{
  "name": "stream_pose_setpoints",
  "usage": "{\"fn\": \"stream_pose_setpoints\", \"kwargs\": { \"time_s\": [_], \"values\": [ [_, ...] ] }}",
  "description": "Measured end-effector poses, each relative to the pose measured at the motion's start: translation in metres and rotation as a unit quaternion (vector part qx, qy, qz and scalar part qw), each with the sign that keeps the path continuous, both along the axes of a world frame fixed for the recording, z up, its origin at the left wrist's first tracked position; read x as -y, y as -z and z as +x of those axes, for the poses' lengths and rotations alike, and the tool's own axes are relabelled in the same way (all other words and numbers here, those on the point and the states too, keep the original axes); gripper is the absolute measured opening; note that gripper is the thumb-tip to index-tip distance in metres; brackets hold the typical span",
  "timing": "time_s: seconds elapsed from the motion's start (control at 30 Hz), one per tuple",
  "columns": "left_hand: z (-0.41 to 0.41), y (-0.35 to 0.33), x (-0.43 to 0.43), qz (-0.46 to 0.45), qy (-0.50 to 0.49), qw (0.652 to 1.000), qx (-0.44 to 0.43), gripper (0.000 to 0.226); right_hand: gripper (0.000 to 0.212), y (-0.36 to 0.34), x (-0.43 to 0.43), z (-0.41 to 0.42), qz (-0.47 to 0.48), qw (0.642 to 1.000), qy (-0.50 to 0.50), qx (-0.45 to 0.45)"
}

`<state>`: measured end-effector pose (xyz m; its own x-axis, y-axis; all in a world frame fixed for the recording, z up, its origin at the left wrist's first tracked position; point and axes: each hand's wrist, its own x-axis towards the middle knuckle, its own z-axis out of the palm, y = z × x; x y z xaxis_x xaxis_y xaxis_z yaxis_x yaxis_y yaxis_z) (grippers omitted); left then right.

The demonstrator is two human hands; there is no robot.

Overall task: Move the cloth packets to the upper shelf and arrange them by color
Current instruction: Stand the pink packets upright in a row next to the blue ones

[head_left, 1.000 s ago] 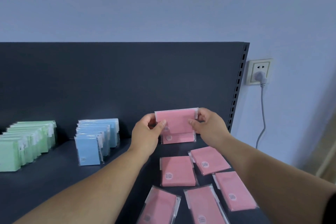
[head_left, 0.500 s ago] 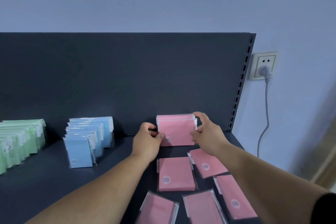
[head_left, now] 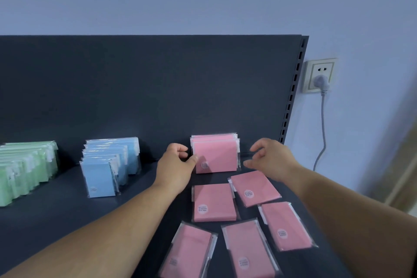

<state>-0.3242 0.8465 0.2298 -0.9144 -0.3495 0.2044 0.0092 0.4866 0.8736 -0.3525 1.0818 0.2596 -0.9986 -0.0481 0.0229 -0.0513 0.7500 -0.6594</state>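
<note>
We see a dark grey shelf (head_left: 67, 221) with its back panel (head_left: 135, 86) rising at twelve o'clock. At nine o'clock a row of green packets (head_left: 24, 169) stands upright, one behind another. At ten o'clock, apart from it, stands a row of blue packets (head_left: 106, 165). At one o'clock a few upright pink packets (head_left: 215, 156) stand close to the panel. From three to five o'clock, five pink packets lie flat: a square-lying one (head_left: 214, 202), a tilted one (head_left: 255, 187), a right-hand one (head_left: 285, 225), and two nearest us (head_left: 189, 250) (head_left: 247, 250).
</note>
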Motion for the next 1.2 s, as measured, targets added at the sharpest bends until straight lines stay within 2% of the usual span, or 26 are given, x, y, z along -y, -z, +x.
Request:
{"fn": "stream_pose_setpoints", "kwargs": {
  "time_s": [0.1,0.17,0.27,0.33,0.37,0.43,0.5,0.6,0.7,0.8,0.87,0.97,1.0,1.07,1.2],
  "values": [
    [0.01,-0.002,0.0,-0.03,0.017,0.999,-0.018,0.019,0.083,-0.007,-0.01,0.008,0.14,0.986,-0.033,0.088],
    [0.018,-0.004,0.0,-0.05,0.07,0.996,0.003,0.022,0.099,-0.01,-0.011,0.014,0.226,0.964,-0.044,0.13],
    [0.029,-0.012,0.0,-0.111,0.183,0.97,0.116,0.053,0.089,-0.007,-0.007,0.022,0.272,0.951,-0.054,0.136],
    [0.035,-0.017,-0.002,-0.188,0.229,0.935,0.196,0.084,0.081,-0.003,-0.006,0.026,0.254,0.957,-0.05,0.13],
    [0.037,-0.018,-0.003,-0.225,0.241,0.919,0.217,0.091,0.078,-0.002,-0.006,0.028,0.239,0.961,-0.048,0.128],
    [0.039,-0.019,-0.005,-0.263,0.246,0.905,0.226,0.083,0.073,-0.001,-0.004,0.032,0.205,0.97,-0.04,0.125],
    [0.042,-0.019,-0.007,-0.266,0.235,0.909,0.217,0.071,0.069,-0.001,-0.003,0.036,0.163,0.98,-0.023,0.114],
    [0.046,-0.018,-0.008,-0.217,0.208,0.934,0.192,0.061,0.073,0.002,-0.003,0.041,0.093,0.991,-0.001,0.099],
    [0.048,-0.018,-0.008,-0.136,0.17,0.968,0.129,0.044,0.075,0.003,-0.006,0.042,-0.038,0.997,0.016,0.066],
    [0.045,-0.02,-0.004,-0.026,0.123,0.989,0.075,0.026,0.048,-0.001,-0.008,0.042,-0.157,0.987,0.008,0.04],
    [0.043,-0.021,-0.001,0.037,0.089,0.994,0.05,0.018,0.035,-0.008,-0.01,0.042,-0.269,0.96,0.015,0.072],
    [0.04,-0.022,-0.001,0.104,0.04,0.994,0.018,0.014,0.025,-0.015,-0.011,0.045,-0.436,0.891,-0.011,0.13],
    [0.039,-0.023,-0.004,0.128,0.036,0.991,0.016,0.013,0.023,-0.015,-0.008,0.047,-0.458,0.877,-0.026,0.145],
    [0.038,-0.023,-0.011,0.182,0.049,0.982,0.021,0.013,0.019,-0.011,0.0,0.051,-0.45,0.878,-0.045,0.159],
    [0.04,-0.028,-0.025,0.25,0.095,0.963,0.018,0.015,0.021,0.003,0.02,0.059,-0.349,0.928,-0.027,0.126]
  ]
}}
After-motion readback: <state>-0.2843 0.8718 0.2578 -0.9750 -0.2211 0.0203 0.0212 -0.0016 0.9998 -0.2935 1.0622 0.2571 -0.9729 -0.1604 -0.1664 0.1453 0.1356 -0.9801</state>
